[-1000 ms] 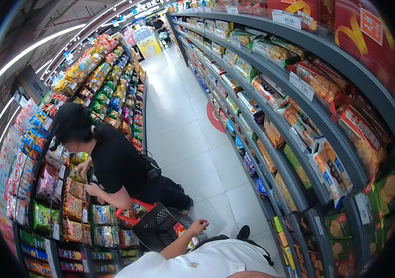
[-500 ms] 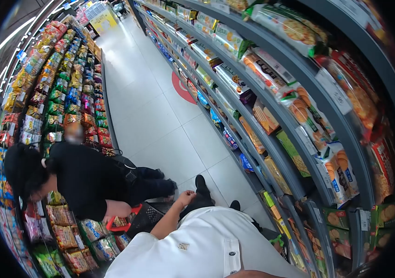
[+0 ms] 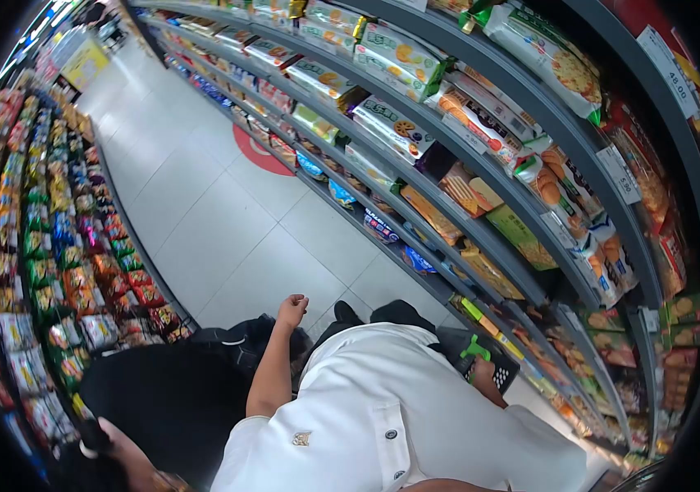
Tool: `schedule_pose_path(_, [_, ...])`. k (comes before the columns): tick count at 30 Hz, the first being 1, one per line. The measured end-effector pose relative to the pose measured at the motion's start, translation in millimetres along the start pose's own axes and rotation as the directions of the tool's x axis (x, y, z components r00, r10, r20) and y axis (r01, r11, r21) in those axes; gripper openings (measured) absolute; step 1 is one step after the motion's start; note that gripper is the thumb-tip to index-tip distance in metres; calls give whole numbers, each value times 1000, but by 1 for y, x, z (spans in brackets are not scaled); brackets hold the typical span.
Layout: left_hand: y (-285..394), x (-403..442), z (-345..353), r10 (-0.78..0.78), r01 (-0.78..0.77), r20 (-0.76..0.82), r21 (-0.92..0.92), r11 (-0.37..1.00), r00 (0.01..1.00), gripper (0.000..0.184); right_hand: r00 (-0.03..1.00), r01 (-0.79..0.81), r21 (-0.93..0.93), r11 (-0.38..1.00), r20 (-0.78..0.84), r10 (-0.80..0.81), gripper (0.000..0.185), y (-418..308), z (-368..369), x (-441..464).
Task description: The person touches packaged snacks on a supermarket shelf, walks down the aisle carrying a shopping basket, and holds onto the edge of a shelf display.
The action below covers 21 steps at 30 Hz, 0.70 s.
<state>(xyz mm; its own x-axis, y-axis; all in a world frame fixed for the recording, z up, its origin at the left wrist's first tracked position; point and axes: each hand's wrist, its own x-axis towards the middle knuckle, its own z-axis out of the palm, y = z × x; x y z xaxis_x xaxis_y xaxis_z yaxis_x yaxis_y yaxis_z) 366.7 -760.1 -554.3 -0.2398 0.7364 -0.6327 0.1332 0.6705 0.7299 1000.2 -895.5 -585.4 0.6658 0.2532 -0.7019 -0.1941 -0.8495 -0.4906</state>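
Observation:
My left hand [image 3: 293, 312] hangs in the air in front of my body, over the aisle floor. Its fingers are loosely curled together and nothing shows in them. Down at my other side, my right hand [image 3: 486, 377] is closed round the green handle [image 3: 474, 348] of a black shopping basket [image 3: 506, 375]. That basket hangs beside the lower shelves, partly hidden by my arm and shirt. What lies inside it cannot be made out.
Packaged biscuits [image 3: 392, 129] fill the shelf rack [image 3: 481, 201] on the right. Bagged snacks [image 3: 38, 246] line the left shelves. Close on my left is another person in black [image 3: 169, 410]. The tiled floor [image 3: 202, 221] runs ahead, with a red round sticker [image 3: 255, 153].
My view has turned and moved forward, and the person in black now appears lower, beside me. My right hand and the green-handled basket have come into view. My left hand has risen slightly.

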Motion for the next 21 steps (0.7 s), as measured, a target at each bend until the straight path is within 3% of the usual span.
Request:
schedule_pose_path(1, [0,5,-3,7,-7,-10,-34,999,1000,44,998,51,-113,992,-14,-53,31,-8,13,-6])
schedule_pose_path(9, [6,18,-27,-61,55,109,55,997,992,43,995,-62,-1,998,-76,61,27,-70,78,-51])
schedule_pose_path(11, [16,21,-47,-96,90,105,61,994,990,43,988,-66,-52,996,-143,58,25,-81,91,-54])
schedule_pose_path(16, [1,73,-102,-79,79,6,-73,994,997,45,977,-116,32,993,-175,120,25,-116,126,-64])
schedule_pose_path(20, [38,110,-142,-174,175,-19,44,984,985,42,968,-96,132,987,-216,123,30,-138,175,-64])
schedule_pose_path(21, [47,122,-153,-180,179,-3,65,982,984,42,962,-113,61,992,-245,124,35,-141,188,-61])
